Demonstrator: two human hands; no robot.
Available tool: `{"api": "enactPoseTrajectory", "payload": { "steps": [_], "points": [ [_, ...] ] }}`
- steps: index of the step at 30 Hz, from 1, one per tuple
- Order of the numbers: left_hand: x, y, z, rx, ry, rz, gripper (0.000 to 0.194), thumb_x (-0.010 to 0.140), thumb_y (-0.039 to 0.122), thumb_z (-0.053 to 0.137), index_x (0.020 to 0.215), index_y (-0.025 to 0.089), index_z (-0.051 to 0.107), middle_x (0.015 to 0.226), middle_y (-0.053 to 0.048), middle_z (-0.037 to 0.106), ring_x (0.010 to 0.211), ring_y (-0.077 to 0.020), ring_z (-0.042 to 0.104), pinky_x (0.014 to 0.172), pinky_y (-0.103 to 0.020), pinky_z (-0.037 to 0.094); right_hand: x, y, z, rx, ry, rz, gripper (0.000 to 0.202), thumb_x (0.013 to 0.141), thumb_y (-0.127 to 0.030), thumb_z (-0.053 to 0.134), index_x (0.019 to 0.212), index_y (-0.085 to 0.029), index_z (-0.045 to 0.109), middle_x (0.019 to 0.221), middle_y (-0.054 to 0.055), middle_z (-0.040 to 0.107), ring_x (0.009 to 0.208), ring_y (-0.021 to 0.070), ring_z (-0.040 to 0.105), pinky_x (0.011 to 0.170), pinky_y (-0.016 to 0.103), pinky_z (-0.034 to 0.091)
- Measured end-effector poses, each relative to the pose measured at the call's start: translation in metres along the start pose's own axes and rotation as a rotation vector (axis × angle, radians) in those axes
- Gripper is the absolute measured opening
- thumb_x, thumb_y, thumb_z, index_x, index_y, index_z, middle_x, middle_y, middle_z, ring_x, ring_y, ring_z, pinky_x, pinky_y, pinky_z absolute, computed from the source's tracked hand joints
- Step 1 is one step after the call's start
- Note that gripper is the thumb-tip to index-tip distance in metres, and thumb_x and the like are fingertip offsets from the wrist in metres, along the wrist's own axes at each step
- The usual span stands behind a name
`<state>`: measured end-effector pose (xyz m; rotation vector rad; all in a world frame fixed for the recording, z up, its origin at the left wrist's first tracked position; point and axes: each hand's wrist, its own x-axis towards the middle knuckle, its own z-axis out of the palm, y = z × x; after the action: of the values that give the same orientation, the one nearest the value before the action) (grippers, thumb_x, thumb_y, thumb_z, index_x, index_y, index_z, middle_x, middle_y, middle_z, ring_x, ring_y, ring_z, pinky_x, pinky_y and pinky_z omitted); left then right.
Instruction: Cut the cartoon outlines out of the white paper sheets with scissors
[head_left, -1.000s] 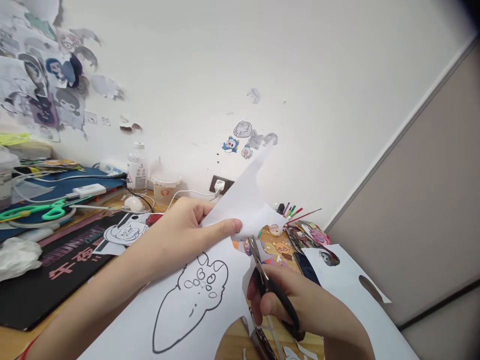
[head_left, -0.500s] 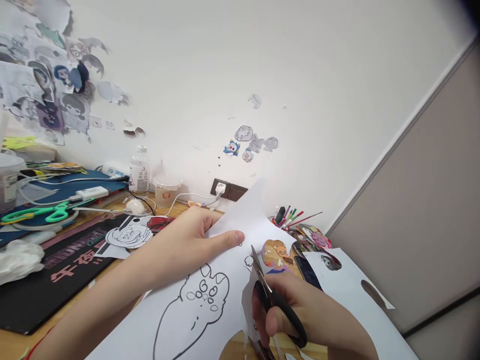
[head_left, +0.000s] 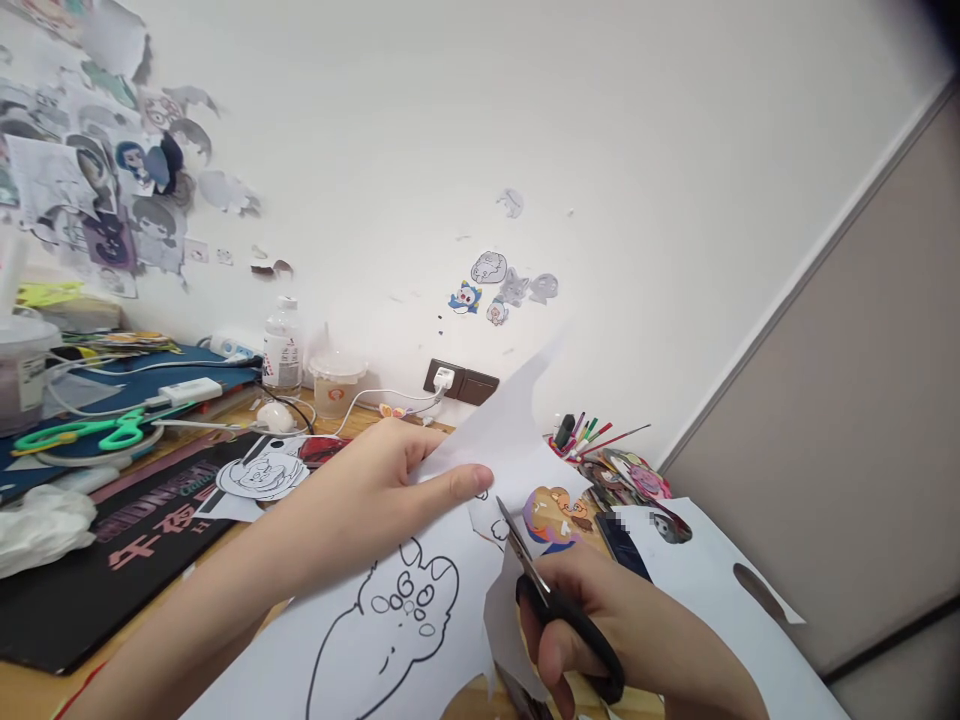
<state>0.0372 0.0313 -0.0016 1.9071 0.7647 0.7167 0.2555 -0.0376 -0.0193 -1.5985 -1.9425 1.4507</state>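
My left hand [head_left: 420,475] grips a white sheet of paper [head_left: 277,655], thumb on top and the other fingers hidden beneath. A cartoon animal outlined in black marker [head_left: 405,610] fills the sheet's near part. In my right hand [head_left: 592,610] is a pair of black-handled scissors [head_left: 531,565], fingers through the loops. The blades point up and left at the cut edge, close to a small drawn shape [head_left: 499,528] just below my left thumb. A cut strip of the paper hangs down beside the blades, and a far corner of the sheet curls upward.
Green scissors [head_left: 120,430], cables and a crumpled tissue [head_left: 45,530] lie at left. A bottle [head_left: 283,350] and a lidded cup [head_left: 337,385] stand by the wall. Pens [head_left: 589,432], paper cut-outs and a sheet with holes [head_left: 720,570] are at right.
The scissors have shifted slightly, and the cut strip of paper has swung further down beside them. The far corner of the sheet now reaches higher and to the right. My left hand keeps its hold.
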Motion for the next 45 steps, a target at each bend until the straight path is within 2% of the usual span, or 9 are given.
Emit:
{"api": "enactPoseTrajectory", "payload": {
  "steps": [3, 7, 13, 18, 22, 25, 33, 41, 45],
  "points": [
    [0.0, 0.005, -0.001, 0.009, -0.029, -0.016, 0.036, 0.084, 0.046, 0.045, 0.06, 0.019, 0.039, 0.054, 0.007, 0.023, 0.047, -0.008, 0.02, 0.04, -0.021, 0.014, 0.002, 0.002, 0.001, 0.129, 0.004, 0.029, 0.024, 0.072, -0.033, 0.067, 0.062, -0.016, 0.053, 0.052, -0.004, 0.054, 0.046, 0.008, 0.048, 0.043, 0.019, 0.032],
    [0.001, 0.004, -0.001, 0.119, -0.019, 0.066, 0.038, 0.085, 0.046, 0.044, 0.059, 0.019, 0.04, 0.056, 0.006, 0.022, 0.049, -0.0088, 0.02, 0.042, -0.022, 0.014, 0.005, -0.001, 0.004, 0.222, -0.042, -0.015, 0.012, 0.071, -0.022, 0.064, 0.067, -0.014, 0.056, 0.056, -0.002, 0.055, 0.049, 0.0085, 0.048, 0.047, 0.02, 0.033],
    [0.002, -0.004, 0.002, 0.217, 0.019, 0.034, 0.045, 0.088, 0.053, 0.031, 0.058, 0.02, 0.029, 0.054, 0.006, 0.019, 0.045, -0.0092, 0.02, 0.039, -0.023, 0.016, 0.006, -0.006, 0.003, 0.165, 0.01, -0.029, 0.019, 0.072, -0.024, 0.064, 0.062, -0.016, 0.051, 0.049, -0.005, 0.051, 0.042, 0.0061, 0.04, 0.039, 0.017, 0.027],
    [0.001, -0.004, 0.001, 0.368, 0.07, 0.128, 0.042, 0.092, 0.046, 0.027, 0.059, 0.02, 0.029, 0.057, 0.005, 0.024, 0.049, -0.0104, 0.028, 0.045, -0.024, 0.024, 0.005, -0.002, 0.003, 0.175, -0.005, 0.043, 0.016, 0.068, -0.022, 0.066, 0.061, -0.015, 0.054, 0.049, -0.004, 0.052, 0.042, 0.0064, 0.042, 0.04, 0.017, 0.029],
    [0.0, -0.005, 0.0, 0.471, 0.011, 0.194, 0.042, 0.093, 0.044, 0.024, 0.062, 0.02, 0.037, 0.057, 0.004, 0.036, 0.053, -0.0112, 0.039, 0.051, -0.025, 0.028, 0.005, -0.003, 0.007, 0.224, -0.031, 0.027, 0.01, 0.066, -0.02, 0.065, 0.063, -0.015, 0.057, 0.058, -0.002, 0.055, 0.049, 0.0074, 0.047, 0.046, 0.018, 0.034],
    [0.001, -0.006, -0.002, 0.489, -0.036, 0.198, 0.044, 0.094, 0.045, 0.022, 0.063, 0.019, 0.038, 0.058, 0.004, 0.04, 0.054, -0.0104, 0.041, 0.051, -0.024, 0.028, 0.005, -0.002, 0.007, 0.214, -0.03, 0.059, 0.012, 0.068, -0.023, 0.064, 0.064, -0.014, 0.058, 0.053, -0.004, 0.053, 0.045, 0.0062, 0.045, 0.045, 0.018, 0.034],
    [0.002, -0.003, -0.007, 0.422, -0.163, 0.254, 0.043, 0.091, 0.045, 0.035, 0.059, 0.017, 0.035, 0.052, 0.007, 0.028, 0.045, -0.0052, 0.025, 0.04, -0.019, 0.019, 0.003, 0.004, -0.004, 0.033, -0.096, 0.149, 0.019, 0.062, -0.023, 0.072, 0.061, -0.014, 0.056, 0.056, -0.004, 0.053, 0.048, 0.0058, 0.047, 0.041, 0.013, 0.033],
    [0.005, -0.006, -0.007, 0.397, -0.257, 0.258, 0.044, 0.091, 0.044, 0.034, 0.057, 0.018, 0.032, 0.051, 0.006, 0.022, 0.043, -0.0058, 0.02, 0.037, -0.02, 0.016, 0.007, 0.001, -0.003, 0.103, -0.133, 0.003, 0.026, 0.061, -0.027, 0.075, 0.065, -0.015, 0.052, 0.063, -0.004, 0.053, 0.052, 0.0067, 0.046, 0.044, 0.015, 0.036],
    [0.005, -0.007, -0.006, 0.424, -0.268, 0.242, 0.044, 0.091, 0.044, 0.034, 0.056, 0.018, 0.03, 0.05, 0.006, 0.023, 0.043, -0.0064, 0.021, 0.038, -0.021, 0.016, 0.009, 0.003, -0.003, 0.073, -0.19, 0.01, 0.029, 0.063, -0.033, 0.075, 0.063, -0.015, 0.052, 0.063, -0.003, 0.054, 0.055, 0.0071, 0.045, 0.046, 0.015, 0.034]
  ]
}}
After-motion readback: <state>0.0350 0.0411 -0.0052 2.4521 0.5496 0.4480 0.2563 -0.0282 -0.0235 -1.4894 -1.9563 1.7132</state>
